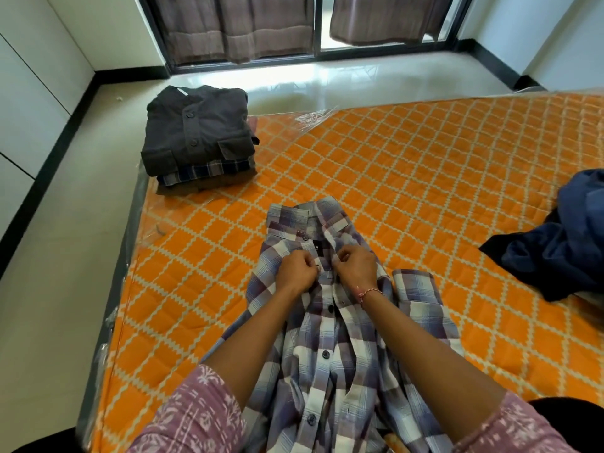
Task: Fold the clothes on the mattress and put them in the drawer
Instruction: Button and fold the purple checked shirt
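A purple, blue and white plaid shirt (327, 348) lies face up on the orange patterned mattress (425, 165), collar pointing away from me. My left hand (299, 269) pinches the left front edge of the shirt just below the collar. My right hand (354, 264) pinches the right front edge beside it. Both fists sit close together at the button line. A stack of folded clothes (196, 142), with a dark grey shirt on top, rests at the mattress's far left corner. A crumpled navy blue garment (562, 243) lies at the right edge.
The mattress lies on a pale floor (65, 256) and is wrapped in clear plastic. White cabinet fronts (19, 109) line the left wall. A window with brown curtains (245, 24) is at the far end.
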Available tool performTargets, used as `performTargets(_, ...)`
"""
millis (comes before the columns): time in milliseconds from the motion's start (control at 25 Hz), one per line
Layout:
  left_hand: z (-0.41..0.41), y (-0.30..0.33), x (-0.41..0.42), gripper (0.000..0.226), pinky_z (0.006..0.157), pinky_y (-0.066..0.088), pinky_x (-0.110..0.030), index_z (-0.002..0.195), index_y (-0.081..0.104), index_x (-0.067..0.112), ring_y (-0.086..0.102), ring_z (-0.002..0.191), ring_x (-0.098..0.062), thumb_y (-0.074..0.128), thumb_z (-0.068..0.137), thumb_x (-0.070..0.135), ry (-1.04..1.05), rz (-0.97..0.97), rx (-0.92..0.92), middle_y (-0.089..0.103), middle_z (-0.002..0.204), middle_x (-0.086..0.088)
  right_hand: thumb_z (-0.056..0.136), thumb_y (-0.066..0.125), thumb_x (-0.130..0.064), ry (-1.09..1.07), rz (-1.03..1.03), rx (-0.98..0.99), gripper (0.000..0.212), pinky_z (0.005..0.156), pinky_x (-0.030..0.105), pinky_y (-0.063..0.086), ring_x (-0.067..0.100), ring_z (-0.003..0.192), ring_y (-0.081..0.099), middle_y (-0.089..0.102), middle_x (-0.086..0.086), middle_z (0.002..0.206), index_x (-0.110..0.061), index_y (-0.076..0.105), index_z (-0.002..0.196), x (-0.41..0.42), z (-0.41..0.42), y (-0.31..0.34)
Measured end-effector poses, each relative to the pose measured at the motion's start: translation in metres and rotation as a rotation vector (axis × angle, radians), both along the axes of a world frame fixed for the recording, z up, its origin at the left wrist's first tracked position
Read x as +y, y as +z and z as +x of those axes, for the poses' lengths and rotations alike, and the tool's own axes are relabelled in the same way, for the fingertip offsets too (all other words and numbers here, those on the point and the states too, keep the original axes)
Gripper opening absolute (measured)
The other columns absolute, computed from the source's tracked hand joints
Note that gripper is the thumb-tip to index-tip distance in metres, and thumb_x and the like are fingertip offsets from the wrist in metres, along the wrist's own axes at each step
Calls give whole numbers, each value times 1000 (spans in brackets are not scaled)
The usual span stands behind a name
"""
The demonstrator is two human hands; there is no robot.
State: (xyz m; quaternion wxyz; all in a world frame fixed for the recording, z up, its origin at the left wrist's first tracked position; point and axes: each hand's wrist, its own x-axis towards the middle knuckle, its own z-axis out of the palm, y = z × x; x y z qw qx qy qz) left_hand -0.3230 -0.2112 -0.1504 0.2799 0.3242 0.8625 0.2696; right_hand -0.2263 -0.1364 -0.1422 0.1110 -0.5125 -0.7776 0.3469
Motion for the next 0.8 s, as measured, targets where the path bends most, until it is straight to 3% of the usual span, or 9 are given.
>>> performTargets(160, 1, 17, -7, 27, 66, 49, -34, 65, 51, 15, 55, 65, -17, 62, 89, 13, -42, 97, -41, 53, 62, 3, 84, 66, -10, 81, 23, 56, 18, 56, 27, 40, 19, 61, 53, 65, 12, 68, 0, 67, 69, -8, 10, 16)
performTargets(320, 8, 40, -17, 30, 64, 44, -29, 62, 50, 17, 54, 63, -14, 64, 88, 11, -76, 160, -10, 53, 61, 3, 79, 60, 1, 140, 38, 143, 16, 57, 39, 46, 31, 59, 55, 63, 21, 65, 6, 63, 63, -24, 17, 28)
performTargets(480, 16, 60, -28, 31, 64, 47, -36, 59, 46, 17, 59, 71, -24, 62, 85, 10, -37, 142, 103, 58, 69, -7, 81, 60, -6, -34, 120, 266, 28, 50, 29, 25, 20, 47, 33, 47, 17, 54, 1, 50, 56, -40, 32, 52)
performTargets(600, 22, 77, -33, 26, 58, 43, -33, 59, 48, 11, 51, 61, -22, 60, 81, 8, -42, 132, 100, 55, 66, -12, 82, 61, -11, 33, 157, 246, 26, 48, 30, 34, 22, 49, 43, 56, 20, 59, 5, 58, 63, -55, 41, 67)
performTargets(680, 22, 85, -33, 25, 58, 40, -34, 60, 47, 8, 48, 60, -20, 58, 82, 6, -138, 108, 55, 50, 65, -16, 83, 61, -11, 73, 166, 199, 25, 50, 36, 41, 25, 51, 48, 59, 20, 60, 6, 62, 64, -63, 43, 69)
performTargets(800, 22, 97, -37, 22, 57, 40, -25, 68, 56, 5, 50, 58, -21, 58, 90, 8, -333, 97, 11, 53, 62, -10, 87, 62, -10, 49, 91, 250, 35, 52, 33, 36, 19, 47, 41, 49, 11, 52, -5, 52, 53, -64, 46, 70)
